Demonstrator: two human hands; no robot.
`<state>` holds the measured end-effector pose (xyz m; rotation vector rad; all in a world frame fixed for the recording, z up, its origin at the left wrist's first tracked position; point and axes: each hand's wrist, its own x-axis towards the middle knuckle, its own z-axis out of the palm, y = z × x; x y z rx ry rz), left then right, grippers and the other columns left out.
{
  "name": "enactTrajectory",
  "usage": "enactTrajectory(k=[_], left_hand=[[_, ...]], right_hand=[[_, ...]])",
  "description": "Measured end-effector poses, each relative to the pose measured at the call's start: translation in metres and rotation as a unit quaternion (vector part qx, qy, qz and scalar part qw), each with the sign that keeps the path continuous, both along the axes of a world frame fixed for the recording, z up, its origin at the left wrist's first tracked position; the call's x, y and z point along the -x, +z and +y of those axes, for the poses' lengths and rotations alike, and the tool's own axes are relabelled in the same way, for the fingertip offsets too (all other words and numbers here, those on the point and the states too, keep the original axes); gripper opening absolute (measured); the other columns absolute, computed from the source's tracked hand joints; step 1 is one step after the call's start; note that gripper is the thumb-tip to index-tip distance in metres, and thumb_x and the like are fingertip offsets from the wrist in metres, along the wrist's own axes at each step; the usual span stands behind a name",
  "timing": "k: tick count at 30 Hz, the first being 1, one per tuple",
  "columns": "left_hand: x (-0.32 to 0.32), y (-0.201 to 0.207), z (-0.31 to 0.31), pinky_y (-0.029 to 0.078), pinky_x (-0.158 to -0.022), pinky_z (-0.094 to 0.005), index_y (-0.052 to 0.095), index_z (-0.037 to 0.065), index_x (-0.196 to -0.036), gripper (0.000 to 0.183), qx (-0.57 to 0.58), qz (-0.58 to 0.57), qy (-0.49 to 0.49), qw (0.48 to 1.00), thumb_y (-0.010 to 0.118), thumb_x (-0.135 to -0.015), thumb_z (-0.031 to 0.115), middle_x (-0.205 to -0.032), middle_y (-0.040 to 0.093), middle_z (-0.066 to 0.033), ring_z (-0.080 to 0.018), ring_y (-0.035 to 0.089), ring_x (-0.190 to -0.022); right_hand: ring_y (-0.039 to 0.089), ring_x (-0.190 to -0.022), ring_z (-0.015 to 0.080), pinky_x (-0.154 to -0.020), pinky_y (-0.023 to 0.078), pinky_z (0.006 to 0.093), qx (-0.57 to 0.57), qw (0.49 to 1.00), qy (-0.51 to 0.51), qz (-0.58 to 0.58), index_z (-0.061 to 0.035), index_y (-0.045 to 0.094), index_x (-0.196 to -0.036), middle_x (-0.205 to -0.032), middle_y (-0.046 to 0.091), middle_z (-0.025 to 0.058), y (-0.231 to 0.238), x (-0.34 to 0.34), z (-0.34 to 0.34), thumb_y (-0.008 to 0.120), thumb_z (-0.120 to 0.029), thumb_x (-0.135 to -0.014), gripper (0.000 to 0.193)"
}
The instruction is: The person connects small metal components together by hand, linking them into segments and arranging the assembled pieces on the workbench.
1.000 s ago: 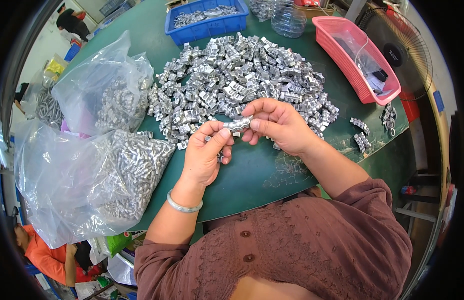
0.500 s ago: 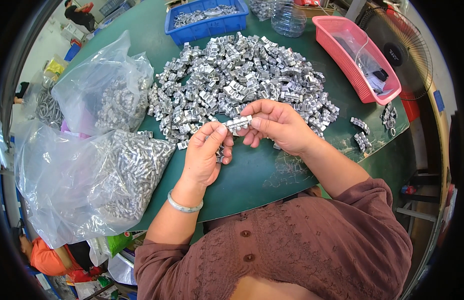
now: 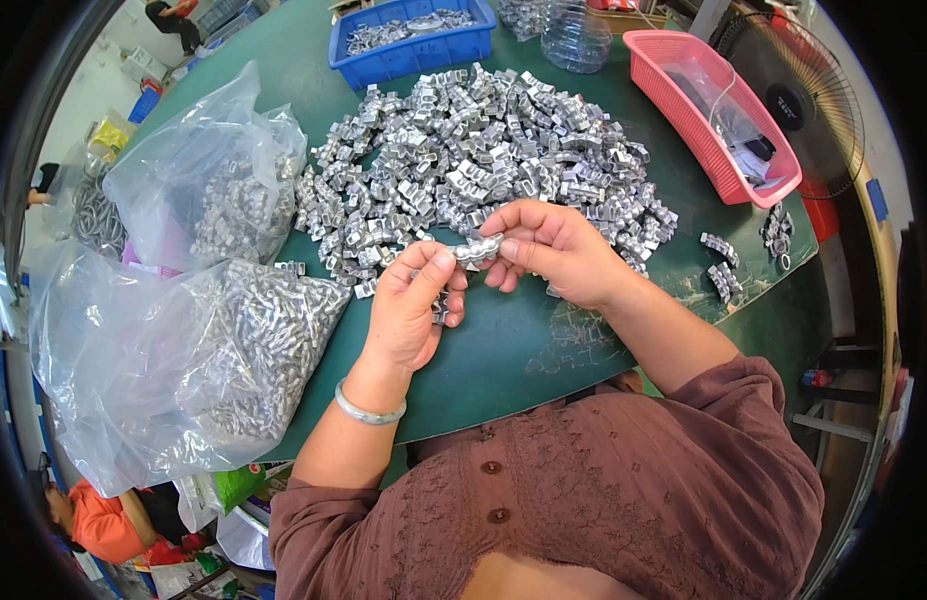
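Newly turned metal piece (image 3: 477, 252) between hands (image 3: 408, 312) (image 3: 572, 258)

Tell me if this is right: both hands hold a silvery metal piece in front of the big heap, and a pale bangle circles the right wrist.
One mistake: the pale bangle circles the left wrist, not the right, as the head view shows. The left hand and right hand do hold a silvery metal piece in front of the big heap.
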<state>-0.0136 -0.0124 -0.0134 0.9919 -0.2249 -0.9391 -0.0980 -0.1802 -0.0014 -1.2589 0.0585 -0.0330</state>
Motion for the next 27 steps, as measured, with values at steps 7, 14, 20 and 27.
enactTrajectory(k=[7,14,20,27], left_hand=[[0.0010,-0.0038,-0.0013,0.037,-0.044,-0.0199,0.050,0.008,-0.082,0.010,-0.009,-0.111,0.020,0.994,0.053,-0.084,0.017,-0.069,0.053,-0.0017,-0.0078,0.046,-0.053],[0.0037,-0.0044,-0.0020,0.037,-0.044,-0.0200,0.050,0.007,-0.083,0.010,-0.023,-0.154,0.029,0.987,0.055,-0.083,0.015,-0.069,0.053,-0.0013,-0.0071,0.047,-0.054],[0.0042,-0.0064,-0.0021,0.038,-0.043,-0.0198,0.051,0.005,-0.084,0.009,-0.042,-0.211,0.025,0.976,0.055,-0.083,0.013,-0.069,0.053,-0.0019,-0.0071,0.048,-0.053],[0.0048,-0.0056,-0.0030,0.038,-0.043,-0.0197,0.051,0.005,-0.084,0.011,-0.039,-0.181,0.029,0.982,0.055,-0.082,0.014,-0.069,0.053,-0.0021,-0.0072,0.048,-0.052]], right_hand=[[0.058,-0.070,0.0137,-0.062,0.047,0.0248,-0.003,1.000,0.006,0.019,0.0020,0.049,-0.102,-0.081,0.058,0.0084,0.0045,0.0009,0.0013,0.048,-0.004,-0.083,0.021],[0.057,-0.069,0.0130,-0.061,0.047,0.0239,-0.002,1.000,0.000,0.028,0.0022,0.050,-0.101,-0.079,0.058,0.0070,0.0048,0.0021,0.0031,0.053,-0.006,-0.080,0.023],[0.055,-0.064,0.0100,-0.057,0.045,0.0217,0.010,0.999,-0.014,0.036,0.0004,0.052,-0.094,-0.074,0.057,0.0051,0.0024,0.0005,0.0047,0.056,-0.007,-0.078,0.018],[0.054,-0.062,0.0090,-0.054,0.043,0.0203,0.017,0.999,-0.017,0.048,-0.0001,0.053,-0.091,-0.072,0.056,0.0042,0.0023,0.0004,0.0046,0.054,-0.007,-0.079,0.014]])
